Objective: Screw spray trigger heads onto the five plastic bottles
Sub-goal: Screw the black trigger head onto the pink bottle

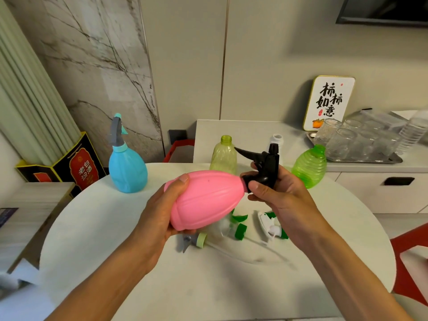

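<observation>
Fingers of the right hand pinch the collar of the black trigger head at the neck of the pink bottle, which the left hand cradles on its side above the round table. This looks like the second bottle being threaded, since the blue bottle already stands capped. Next the collar likely needs turning until snug, then a loose head from the table must go to the yellow-green bottle, the white bottle or the green ribbed bottle.
</observation>
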Demonstrator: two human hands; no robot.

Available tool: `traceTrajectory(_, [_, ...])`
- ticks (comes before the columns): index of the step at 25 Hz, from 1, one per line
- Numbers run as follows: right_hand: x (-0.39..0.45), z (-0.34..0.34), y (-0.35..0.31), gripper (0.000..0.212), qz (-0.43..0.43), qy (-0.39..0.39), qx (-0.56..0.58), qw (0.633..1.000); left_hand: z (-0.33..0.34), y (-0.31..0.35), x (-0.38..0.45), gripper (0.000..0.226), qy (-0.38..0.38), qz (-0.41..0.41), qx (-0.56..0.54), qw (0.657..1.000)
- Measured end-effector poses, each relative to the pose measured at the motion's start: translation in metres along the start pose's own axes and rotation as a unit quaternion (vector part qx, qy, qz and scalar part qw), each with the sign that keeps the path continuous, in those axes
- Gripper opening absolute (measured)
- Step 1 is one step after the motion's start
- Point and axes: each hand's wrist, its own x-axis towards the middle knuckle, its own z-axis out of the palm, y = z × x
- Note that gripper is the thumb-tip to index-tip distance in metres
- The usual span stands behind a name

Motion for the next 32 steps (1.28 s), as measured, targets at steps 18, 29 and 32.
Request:
traceTrajectory(18, [-0.006,0.003,-0.001,0.048,-0.002,-0.014,-0.171,0.985,0.002,-0.007,0.005,0.02,0.027,0.081,0.041,0.996])
traceTrajectory(29, [-0.009,-0.003,-0.01,0.009,-0.009,-0.117,-0.269,0.956,-0.015,0.002,0.009,0.029,-0.031,0.121,0.074,0.989])
traceTrajectory(32, [-0.011,0.0,-0.009,0.005,0.026,-0.111,-0.294,0.949,-0.017,0.0,0.007,0.032,-0.04,0.134,0.081,0.987])
